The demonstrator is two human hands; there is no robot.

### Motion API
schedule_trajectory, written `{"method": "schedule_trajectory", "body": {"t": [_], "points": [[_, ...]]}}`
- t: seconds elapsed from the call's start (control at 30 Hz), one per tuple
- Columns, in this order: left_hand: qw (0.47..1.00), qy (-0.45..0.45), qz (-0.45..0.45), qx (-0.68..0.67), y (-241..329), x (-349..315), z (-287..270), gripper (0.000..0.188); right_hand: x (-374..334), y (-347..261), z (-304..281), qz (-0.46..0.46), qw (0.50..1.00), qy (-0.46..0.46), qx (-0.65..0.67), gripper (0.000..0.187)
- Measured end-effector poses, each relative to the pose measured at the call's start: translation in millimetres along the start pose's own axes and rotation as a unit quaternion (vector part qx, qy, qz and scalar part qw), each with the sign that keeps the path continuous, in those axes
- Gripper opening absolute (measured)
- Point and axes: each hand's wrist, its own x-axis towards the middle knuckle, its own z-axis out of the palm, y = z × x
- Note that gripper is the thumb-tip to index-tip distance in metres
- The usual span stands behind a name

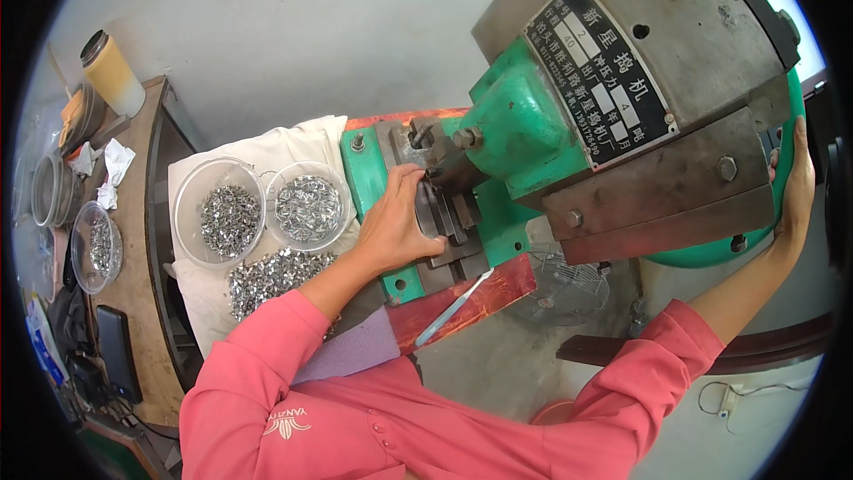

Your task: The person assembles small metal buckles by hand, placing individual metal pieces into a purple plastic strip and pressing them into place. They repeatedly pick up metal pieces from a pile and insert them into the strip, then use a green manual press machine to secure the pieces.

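Note:
A green bench press [524,129] with a grey metal head stands in front of me. My left hand [395,222] is at its dark metal die block [444,213], thumb on the near side and fingers on the far side, gripping it; any small part between the fingers is hidden. At the far right my right hand [798,182] holds the rim of the green flywheel [786,147], its fingers partly out of sight behind it. Left of the press, two clear tubs hold small shiny metal parts: a larger tub [184,224] and a smaller tub [277,180].
Loose metal parts [267,280] lie heaped on the pale cloth [200,302]. A blue-and-white handled tool [451,311] rests on the red board [506,289]. The wooden table [147,187] at left carries a yellow bottle [114,80], bowls and a black phone-like box [118,351]. A fan [564,280] stands below.

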Motion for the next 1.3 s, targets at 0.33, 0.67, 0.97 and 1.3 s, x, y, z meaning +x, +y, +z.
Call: {"method": "schedule_trajectory", "body": {"t": [0.33, 0.67, 0.97, 1.3], "points": [[1.000, 0.018, 0.016, 0.008, -10, 7, -2, 0.093, -100, 89, 43, -0.084, 0.965, 0.182, 0.166, 0.053], [0.996, 0.047, 0.074, 0.005, -25, 5, 3, 0.100, -127, 116, 71, -0.058, 0.939, 0.213, 0.263, 0.047], [0.998, 0.017, 0.039, -0.047, -23, 5, 2, 0.101, -41, 34, 5, 0.015, 0.995, 0.079, 0.062, 0.074], [0.999, 0.008, 0.031, -0.021, -17, 6, 0, 0.097, -114, 113, 60, -0.102, 0.955, 0.247, 0.130, 0.056]]}}
